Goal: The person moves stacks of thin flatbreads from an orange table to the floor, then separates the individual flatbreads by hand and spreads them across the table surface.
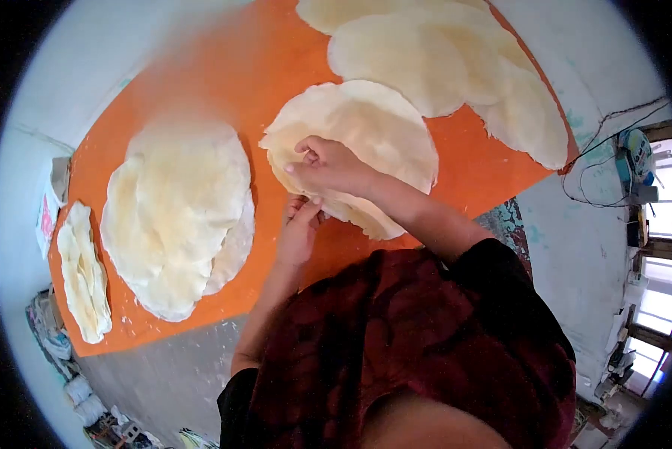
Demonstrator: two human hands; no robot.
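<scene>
A stack of thin, round, pale sheets lies on the orange surface in front of me. Over the stack's left part is my right hand, its fingers curled, with the thumb near the fingertips; whether anything is between them is too small to tell. My left hand pinches the lower left edge of the stack's sheets between thumb and fingers. Left of my hands rests another pile of round sheets, overlapping unevenly.
More round sheets overlap at the top right of the orange surface. At the far left lies a narrow pile of folded sheets. A fan and loose cables are by the right wall.
</scene>
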